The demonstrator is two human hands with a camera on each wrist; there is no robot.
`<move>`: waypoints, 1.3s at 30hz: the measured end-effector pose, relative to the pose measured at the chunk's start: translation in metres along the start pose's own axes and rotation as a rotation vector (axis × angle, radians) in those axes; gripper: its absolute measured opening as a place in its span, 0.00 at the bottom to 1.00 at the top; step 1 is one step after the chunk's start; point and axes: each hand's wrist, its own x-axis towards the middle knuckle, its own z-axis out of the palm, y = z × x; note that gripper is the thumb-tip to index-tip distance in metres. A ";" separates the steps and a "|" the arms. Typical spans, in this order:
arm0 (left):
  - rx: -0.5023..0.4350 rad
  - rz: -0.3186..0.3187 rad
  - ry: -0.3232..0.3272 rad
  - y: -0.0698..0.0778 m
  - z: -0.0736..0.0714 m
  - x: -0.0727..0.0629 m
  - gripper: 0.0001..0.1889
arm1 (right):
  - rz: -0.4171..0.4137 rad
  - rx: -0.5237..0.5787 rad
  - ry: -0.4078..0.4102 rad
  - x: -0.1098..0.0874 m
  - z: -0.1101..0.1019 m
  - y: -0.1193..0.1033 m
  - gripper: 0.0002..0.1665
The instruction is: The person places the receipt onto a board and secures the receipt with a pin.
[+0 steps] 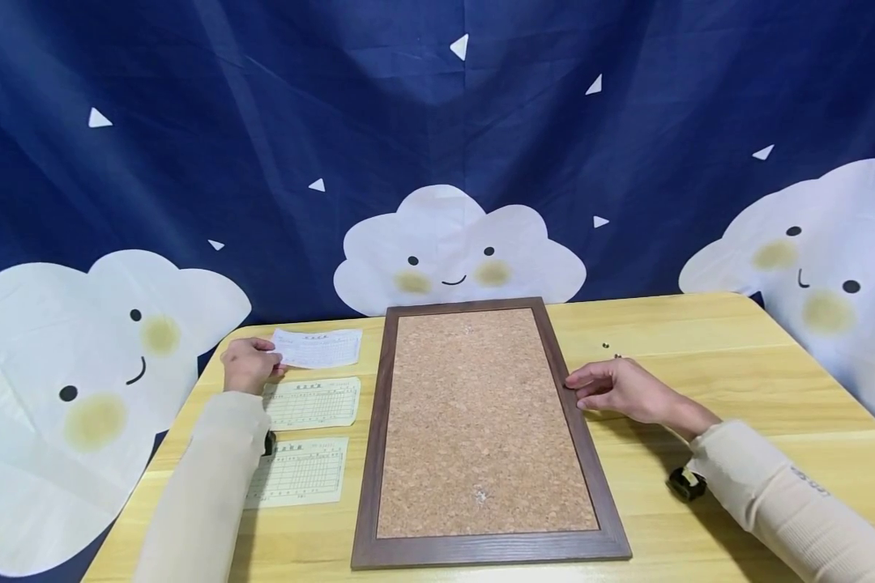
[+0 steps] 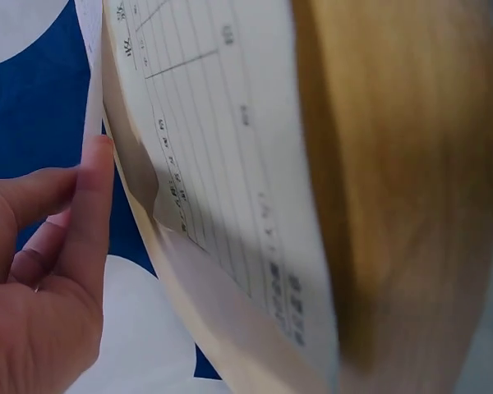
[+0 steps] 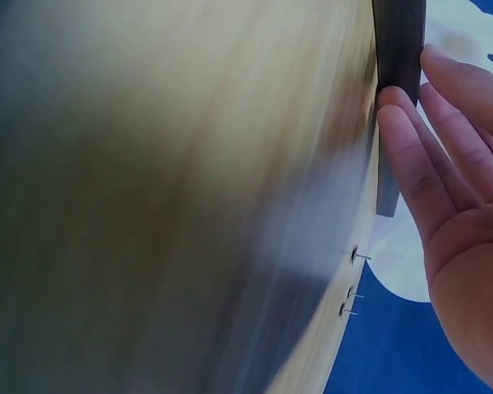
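At the table's far left, my left hand (image 1: 248, 366) pinches the left end of a white printed slip (image 1: 324, 348) between thumb and fingers. The left wrist view shows this slip nearly edge-on, its pinched end lifted off the table. Nearer the front lie two pale yellow-green printed slips, one in the middle (image 1: 313, 402) and one at the front (image 1: 302, 474), partly hidden by my left sleeve. A corkboard (image 1: 481, 421) with a dark wooden frame lies flat in the centre. My right hand (image 1: 630, 390) touches the frame's right edge with extended fingertips.
Several small metal thumbtacks (image 3: 357, 255) lie on the table right of the corkboard, points up, behind my right hand. Behind the light wooden table (image 1: 700, 348) hangs a dark blue cloth (image 1: 437, 105) printed with white clouds.
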 end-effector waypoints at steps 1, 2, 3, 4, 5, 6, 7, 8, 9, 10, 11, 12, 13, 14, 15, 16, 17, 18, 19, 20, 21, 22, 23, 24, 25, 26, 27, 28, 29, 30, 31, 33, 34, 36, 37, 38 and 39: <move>-0.021 -0.008 -0.006 -0.001 -0.001 0.000 0.16 | 0.002 0.000 0.000 0.000 0.000 0.000 0.19; -0.041 -0.014 -0.016 -0.002 -0.001 0.001 0.16 | 0.002 0.002 0.000 0.000 0.000 0.000 0.19; -0.064 -0.021 -0.027 -0.003 -0.002 0.001 0.17 | 0.002 0.004 0.001 -0.001 0.000 0.000 0.19; -0.086 -0.024 -0.038 -0.003 -0.003 0.002 0.18 | 0.002 0.006 0.001 -0.001 0.000 0.000 0.18; -0.107 -0.026 -0.046 -0.003 -0.004 0.002 0.19 | 0.003 0.008 0.001 -0.001 0.000 0.000 0.18; -0.127 -0.025 -0.052 -0.003 -0.004 0.002 0.19 | 0.003 0.011 -0.001 -0.001 0.000 0.000 0.19; -0.146 -0.027 -0.052 -0.003 -0.005 0.002 0.19 | 0.003 0.015 -0.003 -0.001 0.001 0.000 0.19; -0.164 -0.028 -0.055 -0.002 -0.006 0.001 0.19 | 0.002 0.021 -0.006 -0.001 0.001 0.000 0.19; -0.188 -0.025 -0.055 0.000 -0.007 0.001 0.20 | 0.004 0.023 -0.008 -0.001 0.001 0.000 0.19; -0.207 -0.021 -0.055 0.001 -0.007 0.000 0.20 | 0.006 0.026 -0.008 -0.001 0.001 0.000 0.19; -0.227 -0.016 -0.056 0.003 -0.008 -0.001 0.19 | 0.007 0.034 -0.010 -0.001 0.001 0.000 0.19; -0.246 -0.015 -0.058 0.004 -0.008 -0.001 0.19 | 0.006 0.037 -0.010 -0.001 0.000 -0.001 0.19; -0.265 -0.015 -0.061 0.006 -0.008 -0.002 0.19 | 0.005 0.036 -0.007 -0.001 0.000 -0.001 0.19; -0.286 -0.010 -0.068 0.007 -0.008 -0.003 0.20 | 0.004 0.034 -0.005 -0.001 0.000 -0.001 0.19; -0.306 -0.006 -0.070 0.008 -0.008 -0.003 0.20 | 0.004 0.031 -0.002 0.000 0.000 -0.001 0.19; -0.317 -0.003 -0.071 0.009 -0.008 -0.003 0.20 | 0.001 0.031 -0.001 0.000 0.000 -0.001 0.19; -0.330 0.000 -0.071 0.010 -0.008 -0.004 0.20 | 0.000 0.030 -0.001 0.000 0.000 -0.001 0.19; -0.339 0.002 -0.070 0.010 -0.008 -0.004 0.21 | -0.001 0.022 0.000 0.000 0.000 -0.001 0.19; -0.349 0.006 -0.069 0.010 -0.008 -0.005 0.21 | 0.000 0.020 -0.001 0.000 0.000 -0.001 0.20; -0.359 0.008 -0.068 0.010 -0.008 -0.005 0.22 | 0.000 0.022 -0.003 0.000 0.000 -0.001 0.20; -0.365 0.009 -0.064 0.010 -0.007 -0.006 0.21 | 0.001 0.023 -0.004 0.000 0.000 -0.001 0.20; -0.370 0.012 -0.064 0.010 -0.007 -0.006 0.22 | 0.003 0.022 -0.004 -0.001 0.000 -0.001 0.20; -0.377 0.014 -0.062 0.010 -0.006 -0.007 0.22 | 0.005 0.022 -0.005 -0.001 0.000 0.000 0.20; -0.388 0.014 -0.063 0.011 -0.005 -0.007 0.22 | 0.005 0.025 -0.005 -0.001 0.000 0.000 0.20; -0.402 0.013 -0.063 0.011 -0.004 -0.008 0.21 | 0.004 0.024 -0.004 -0.001 0.000 0.000 0.19; -0.416 0.014 -0.065 0.011 -0.003 -0.009 0.21 | 0.005 0.031 -0.005 -0.001 0.000 0.000 0.19; -0.427 0.017 -0.068 0.012 -0.002 -0.010 0.21 | 0.002 0.038 -0.007 -0.001 0.000 0.000 0.19; -0.433 0.020 -0.070 0.013 0.000 -0.011 0.21 | 0.004 0.042 -0.008 -0.001 0.000 0.001 0.19; -0.442 0.024 -0.069 0.013 0.001 -0.013 0.21 | 0.004 0.050 -0.010 -0.001 0.001 0.001 0.19; -0.447 0.031 -0.072 0.014 0.002 -0.014 0.21 | 0.005 0.057 -0.011 -0.001 0.001 0.000 0.19; -0.447 0.037 -0.072 0.015 0.004 -0.016 0.21 | 0.006 0.063 -0.013 -0.001 0.001 0.001 0.20; -0.431 0.048 -0.071 0.017 0.006 -0.018 0.21 | 0.009 0.074 -0.020 -0.001 0.001 0.000 0.20; -0.426 0.049 -0.069 0.018 0.007 -0.019 0.21 | 0.013 0.077 -0.021 -0.001 0.001 0.000 0.20; -0.418 0.050 -0.063 0.019 0.009 -0.021 0.21 | 0.011 0.085 -0.023 -0.001 0.001 -0.001 0.20; -0.419 0.048 -0.059 0.019 0.010 -0.021 0.21 | 0.012 0.087 -0.024 0.000 0.000 -0.001 0.21; -0.421 0.049 -0.056 0.019 0.011 -0.021 0.21 | 0.013 0.089 -0.027 0.000 0.000 -0.002 0.21; -0.424 0.050 -0.052 0.020 0.011 -0.022 0.20 | 0.014 0.091 -0.028 0.000 0.000 -0.002 0.21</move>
